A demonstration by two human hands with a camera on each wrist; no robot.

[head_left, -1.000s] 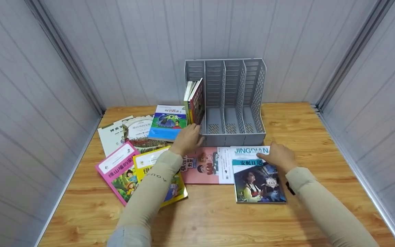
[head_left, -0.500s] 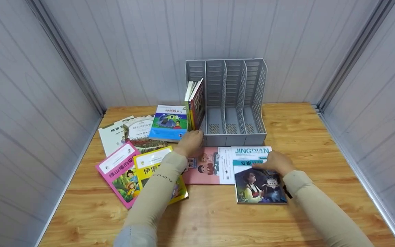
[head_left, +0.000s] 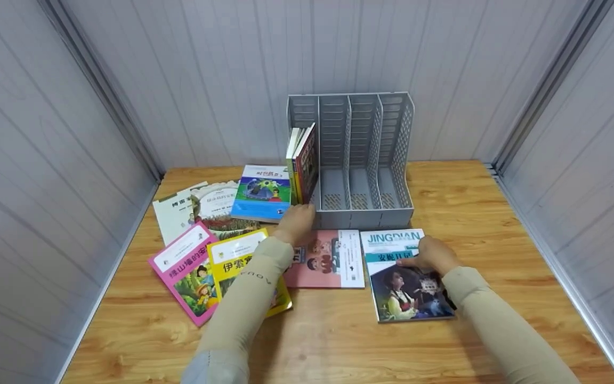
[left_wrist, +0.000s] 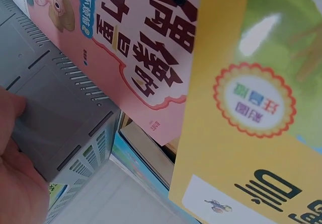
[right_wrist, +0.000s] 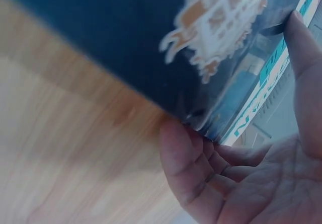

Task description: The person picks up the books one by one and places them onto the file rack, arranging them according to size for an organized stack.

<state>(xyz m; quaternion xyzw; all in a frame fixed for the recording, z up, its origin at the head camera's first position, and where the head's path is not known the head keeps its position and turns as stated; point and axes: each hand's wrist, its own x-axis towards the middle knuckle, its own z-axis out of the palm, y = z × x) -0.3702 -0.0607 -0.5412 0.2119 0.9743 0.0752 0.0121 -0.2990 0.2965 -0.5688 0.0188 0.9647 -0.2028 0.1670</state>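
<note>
A grey four-slot file rack [head_left: 360, 218] stands at the back of the table. My left hand [head_left: 295, 223] grips the front rim of its leftmost slot; in the left wrist view the thumb lies on the front wall, the other fingers mostly hidden. Several upright books [head_left: 303, 162] fill that slot. At the right, my right hand [head_left: 436, 256] holds a paperback book [head_left: 400, 296] with a dark picture cover by its right edge. The right wrist view shows the thumb over the cover and the other fingers curled at the edge. A pink book [head_left: 328, 261] lies just left of it.
Left of the rack lie a blue book [head_left: 260, 192], a round-topped book [head_left: 219, 200] and a pale book [head_left: 171, 213]. Nearer are a magenta-edged book [head_left: 187, 272] and a yellow book [head_left: 235, 250], partly under the left sleeve. Panel walls enclose the table.
The dark-covered paperback has slid slightly right and nearer, off the pink book's edge, with my right hand on it. My left hand has dropped from beside the upright books to the rack's front rim.
</note>
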